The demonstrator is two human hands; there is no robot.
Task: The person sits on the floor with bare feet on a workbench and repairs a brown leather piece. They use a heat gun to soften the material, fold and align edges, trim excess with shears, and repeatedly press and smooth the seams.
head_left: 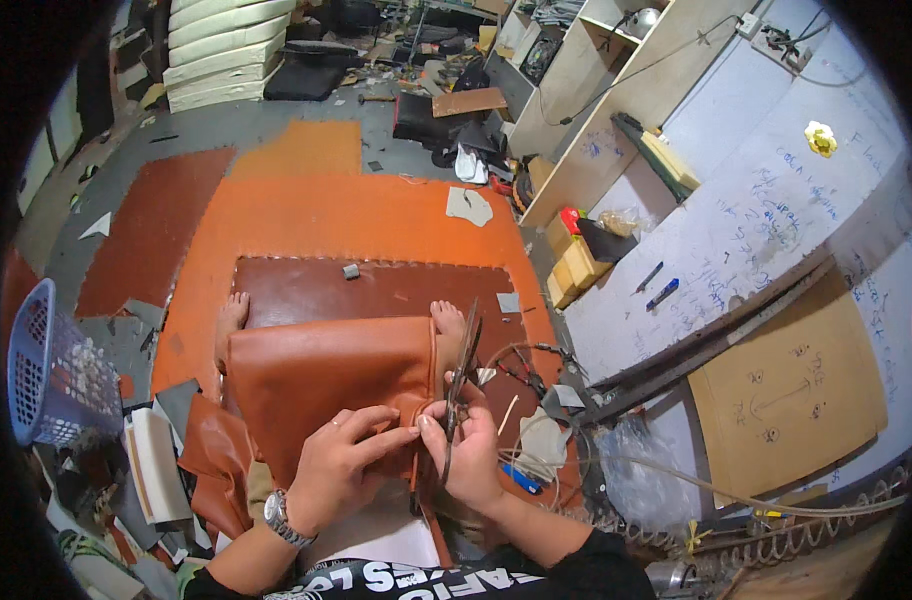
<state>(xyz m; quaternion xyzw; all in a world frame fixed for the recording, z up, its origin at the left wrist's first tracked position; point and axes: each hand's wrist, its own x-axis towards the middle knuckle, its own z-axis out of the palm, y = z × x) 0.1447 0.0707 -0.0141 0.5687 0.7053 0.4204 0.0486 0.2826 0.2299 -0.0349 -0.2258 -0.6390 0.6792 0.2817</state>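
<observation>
A brown leather cover (326, 375) lies across my lap, its smooth panel spread over my knees. My left hand (344, 465), with a watch at the wrist, pinches the cover's edge near its right seam. Close against it, my right hand (464, 445) grips a pair of long dark scissors (463, 365), which stand nearly upright. The right thumb and fingers meet near the same bit of edge; what lies between their tips is too small to make out. Another piece of brown leather (216, 465) hangs at my left side.
A blue plastic basket (38, 370) stands at the left, beside a cream padded piece (158, 465). To the right are a white marked table (736, 250), a cardboard sheet (791, 390) and a coiled hose (806, 540). Orange and brown sheets (306, 215) cover the floor.
</observation>
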